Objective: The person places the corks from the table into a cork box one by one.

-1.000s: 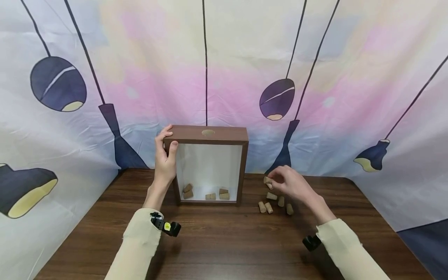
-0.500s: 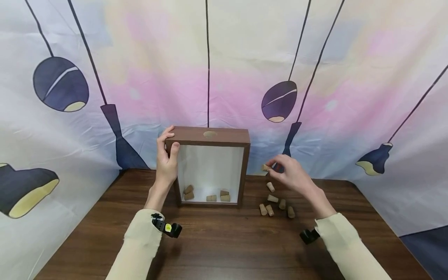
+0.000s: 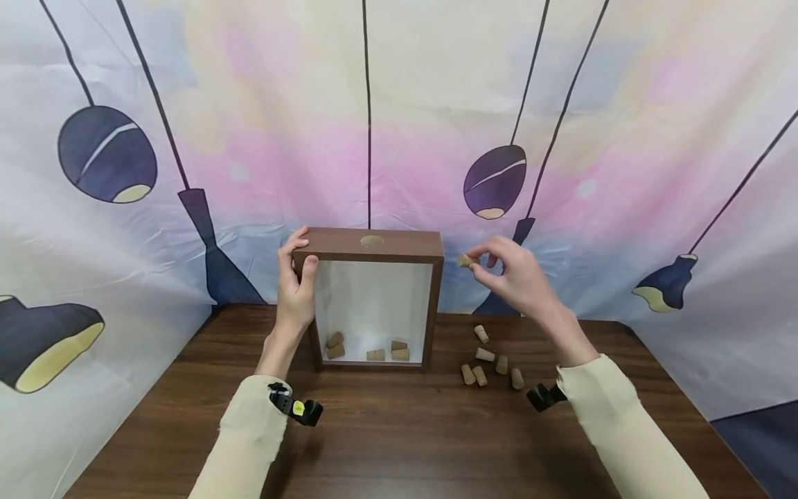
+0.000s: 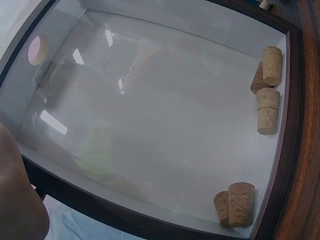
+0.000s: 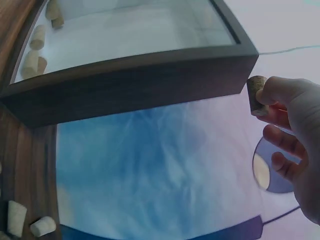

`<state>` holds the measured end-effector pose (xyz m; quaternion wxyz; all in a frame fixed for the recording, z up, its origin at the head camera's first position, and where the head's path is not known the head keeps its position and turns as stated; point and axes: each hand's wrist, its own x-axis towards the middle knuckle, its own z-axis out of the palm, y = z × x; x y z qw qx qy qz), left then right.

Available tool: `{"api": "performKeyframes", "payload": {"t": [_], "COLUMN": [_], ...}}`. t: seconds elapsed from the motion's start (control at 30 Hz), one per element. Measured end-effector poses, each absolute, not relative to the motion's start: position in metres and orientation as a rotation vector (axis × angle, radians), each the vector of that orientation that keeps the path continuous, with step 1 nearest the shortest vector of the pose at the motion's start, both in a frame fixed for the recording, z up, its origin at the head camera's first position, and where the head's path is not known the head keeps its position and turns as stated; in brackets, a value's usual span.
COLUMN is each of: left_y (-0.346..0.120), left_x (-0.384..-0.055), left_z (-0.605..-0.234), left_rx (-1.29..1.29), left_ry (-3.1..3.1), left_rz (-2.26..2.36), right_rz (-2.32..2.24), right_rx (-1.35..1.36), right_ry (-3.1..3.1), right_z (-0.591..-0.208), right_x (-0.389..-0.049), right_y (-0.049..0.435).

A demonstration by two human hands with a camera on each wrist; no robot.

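A brown wooden shadow box (image 3: 437,312) with a clear front stands upright on the table, a round hole (image 3: 372,240) in its top. Several corks lie along its bottom, such as a tapered cork (image 4: 241,204) in the left wrist view. My left hand (image 3: 296,291) grips the box's upper left corner, thumb on the front and fingers over the top. Between thumb and forefinger, my right hand (image 3: 514,274) pinches another cork (image 5: 257,95), raised just right of the box's top right corner. Its other fingers are loosely bent.
Several loose corks (image 3: 484,354) lie on the dark wooden table (image 3: 399,430) to the right of the box. Behind the table hangs a cloth backdrop (image 3: 280,138) printed with lamps. Each wrist wears a small black camera (image 3: 307,412).
My right hand has lifted a cork from beside the loose ones and carried it up and slightly left, toward the box's top. My left hand keeps its grip on the box.
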<state>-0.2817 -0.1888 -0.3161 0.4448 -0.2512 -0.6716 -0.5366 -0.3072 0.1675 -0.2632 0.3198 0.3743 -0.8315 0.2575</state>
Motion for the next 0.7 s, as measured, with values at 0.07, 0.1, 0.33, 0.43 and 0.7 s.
{"api": "performKeyframes", "payload": {"t": [0.07,0.1,0.33,0.43,0.7], "left_y": [-0.189,-0.189,-0.187,-0.187,-0.188], "left_x": [-0.281,-0.281,-0.281,-0.281,-0.281], "left_z": [-0.316,-0.315,-0.313,-0.312,-0.314], "left_rx": [-0.623,-0.623,-0.619,-0.626,-0.609], "left_ry": [-1.66,-1.659,-1.666,-1.661,-1.674], "left_rz": [-1.338,-1.341,-1.325,-1.326,-1.334], "right_rz": [0.671,0.665,0.654,0.649,0.652], "right_rx": [1.006,1.018,1.101,1.123,1.158], "right_ry": [-2.178,-2.174,-2.079,-2.048,-2.065], "right_z": [-0.257,-0.255,-0.236,-0.23,-0.216], "right_x": [-0.306,-0.305,-0.306,-0.307,-0.304], "right_y": [0.163,0.16,0.144,0.142,0.123]}}
